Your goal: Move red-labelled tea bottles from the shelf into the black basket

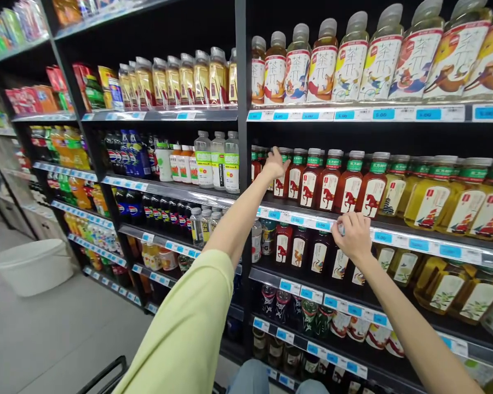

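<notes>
My left hand (pixel 276 165) reaches to the left end of a shelf of green-capped tea bottles, its thumb and fingers apart. It is at the top of a red-brown tea bottle (pixel 280 185); whether it touches the cap I cannot tell. More red-brown tea bottles (pixel 330 186) with horse labels stand upright to its right. My right hand (pixel 353 236) is closed in front of the price-tag edge of that shelf (pixel 394 239). A small pale bluish thing (pixel 340 229) shows at its fingers, too little visible to name. Dark tea bottles (pixel 319 254) stand behind and below it.
Large tea bottles (pixel 351 71) line the shelf above; yellow tea bottles (pixel 429 191) stand to the right. A black upright post (pixel 242 82) divides the shelving. A white tub (pixel 33 268) sits on the floor at left. A black bar (pixel 104 375) is at the lower left.
</notes>
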